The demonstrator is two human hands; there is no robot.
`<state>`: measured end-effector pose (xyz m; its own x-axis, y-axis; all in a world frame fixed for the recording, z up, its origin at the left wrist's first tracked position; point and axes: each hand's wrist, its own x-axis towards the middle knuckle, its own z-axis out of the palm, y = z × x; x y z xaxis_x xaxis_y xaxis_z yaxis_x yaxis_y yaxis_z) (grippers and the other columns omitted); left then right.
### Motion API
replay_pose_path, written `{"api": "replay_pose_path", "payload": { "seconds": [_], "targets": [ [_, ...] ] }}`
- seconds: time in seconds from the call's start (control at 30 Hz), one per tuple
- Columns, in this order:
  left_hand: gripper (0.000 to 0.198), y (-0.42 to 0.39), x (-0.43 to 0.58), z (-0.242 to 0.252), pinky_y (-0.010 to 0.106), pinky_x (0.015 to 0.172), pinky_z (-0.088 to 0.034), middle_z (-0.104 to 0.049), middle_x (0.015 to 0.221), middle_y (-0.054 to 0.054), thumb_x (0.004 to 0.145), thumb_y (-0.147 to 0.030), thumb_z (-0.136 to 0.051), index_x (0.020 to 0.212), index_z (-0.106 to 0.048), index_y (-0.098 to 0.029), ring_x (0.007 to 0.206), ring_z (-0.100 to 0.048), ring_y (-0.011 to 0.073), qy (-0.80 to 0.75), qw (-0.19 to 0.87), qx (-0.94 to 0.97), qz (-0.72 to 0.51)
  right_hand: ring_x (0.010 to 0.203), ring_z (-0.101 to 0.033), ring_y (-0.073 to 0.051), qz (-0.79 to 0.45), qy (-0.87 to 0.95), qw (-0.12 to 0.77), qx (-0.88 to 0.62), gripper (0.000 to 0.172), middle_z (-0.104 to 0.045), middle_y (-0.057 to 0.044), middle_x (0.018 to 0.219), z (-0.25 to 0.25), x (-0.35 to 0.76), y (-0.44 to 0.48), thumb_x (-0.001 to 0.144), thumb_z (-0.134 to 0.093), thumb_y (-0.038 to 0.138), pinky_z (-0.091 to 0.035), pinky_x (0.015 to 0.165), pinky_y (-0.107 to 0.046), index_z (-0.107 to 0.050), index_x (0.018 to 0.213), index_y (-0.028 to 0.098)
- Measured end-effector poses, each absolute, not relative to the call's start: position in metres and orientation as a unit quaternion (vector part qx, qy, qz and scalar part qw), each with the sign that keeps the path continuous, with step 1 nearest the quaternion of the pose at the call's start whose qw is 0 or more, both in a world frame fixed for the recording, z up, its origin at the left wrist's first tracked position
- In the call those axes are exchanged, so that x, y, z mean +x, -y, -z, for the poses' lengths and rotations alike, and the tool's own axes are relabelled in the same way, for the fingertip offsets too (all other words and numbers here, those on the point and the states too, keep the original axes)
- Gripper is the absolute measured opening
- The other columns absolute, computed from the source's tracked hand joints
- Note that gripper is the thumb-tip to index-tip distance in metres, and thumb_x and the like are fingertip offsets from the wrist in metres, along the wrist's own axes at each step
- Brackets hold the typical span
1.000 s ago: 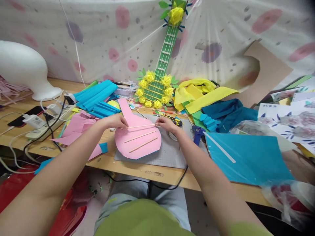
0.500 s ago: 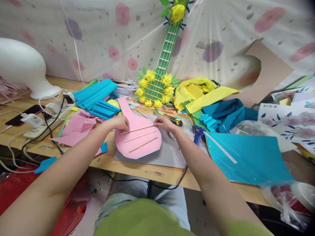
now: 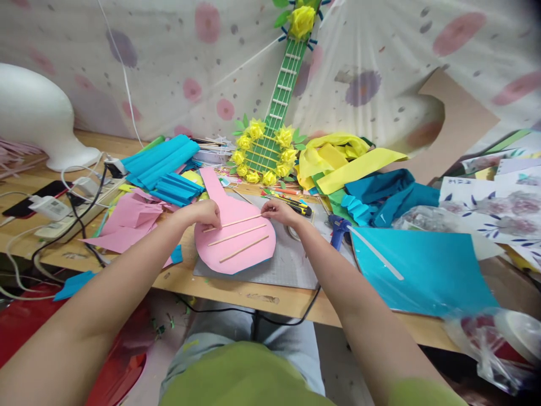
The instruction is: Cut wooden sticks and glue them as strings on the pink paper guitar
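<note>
Left hand (image 3: 205, 213): fingers bunched, pressing left end of top stick (image 3: 232, 223). Right hand (image 3: 276, 211): fingertips pinching its right end.
Step, judged: seating stick across pink guitar cutout (image 3: 243, 262), above two sticks (image 3: 236, 235) lying there.
Next calls for even press, line parallel to those.
Stick's long axis left-right, right end slightly farther away.
Cutout on grey mat (image 3: 291, 265) on table (image 3: 236, 293), neck pointing away-left.
</note>
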<state>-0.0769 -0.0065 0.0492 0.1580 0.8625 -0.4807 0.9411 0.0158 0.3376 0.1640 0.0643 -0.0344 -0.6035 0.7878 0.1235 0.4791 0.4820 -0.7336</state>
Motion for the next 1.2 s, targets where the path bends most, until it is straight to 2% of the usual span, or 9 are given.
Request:
{"api": "replay_pose_path", "payload": {
  "seconds": [0.2,0.47,0.87,1.2],
  "targets": [
    [0.017,0.011,-0.069,-0.061,0.023,0.046,-0.029,-0.047,0.037,0.0,0.05,-0.02,-0.055,0.035,-0.049,-0.017,0.045,-0.044,0.0122,-0.665,0.256,0.69,0.126,0.063,-0.05,-0.009,-0.332,0.834,0.226,-0.378,0.009,-0.06,-0.001,0.069,0.034,0.164,-0.066,0.066,-0.058,0.021,-0.037,0.06,-0.02,-0.063,0.069,0.014],
    [0.025,0.011,-0.068,-0.062,0.025,0.046,-0.03,-0.042,0.035,0.0,0.05,-0.018,-0.054,0.03,-0.04,-0.018,0.043,-0.045,0.0133,-0.67,0.274,0.679,0.122,0.061,-0.049,-0.008,-0.352,0.828,0.226,-0.374,0.01,-0.059,0.001,0.068,0.037,0.164,-0.066,0.066,-0.058,0.023,-0.037,0.059,-0.02,-0.061,0.069,0.014],
    [0.023,0.011,-0.068,-0.06,0.026,0.045,-0.028,-0.039,0.034,0.0,0.049,-0.015,-0.055,0.031,-0.042,-0.018,0.043,-0.043,0.0143,-0.668,0.244,0.693,0.118,0.062,-0.049,-0.009,-0.394,0.808,0.235,-0.369,0.012,-0.059,0.001,0.068,0.039,0.164,-0.065,0.065,-0.057,0.026,-0.037,0.059,-0.021,-0.06,0.07,0.015],
    [0.019,0.009,-0.065,-0.063,0.024,0.047,-0.032,-0.049,0.043,0.002,0.051,-0.018,-0.056,0.034,-0.047,-0.016,0.049,-0.048,0.0144,-0.657,0.263,0.69,0.154,0.061,-0.049,-0.009,-0.398,0.801,0.245,-0.374,0.013,-0.059,0.001,0.067,0.041,0.163,-0.064,0.064,-0.06,0.027,-0.038,0.059,-0.022,-0.061,0.068,0.015]
  ]
}}
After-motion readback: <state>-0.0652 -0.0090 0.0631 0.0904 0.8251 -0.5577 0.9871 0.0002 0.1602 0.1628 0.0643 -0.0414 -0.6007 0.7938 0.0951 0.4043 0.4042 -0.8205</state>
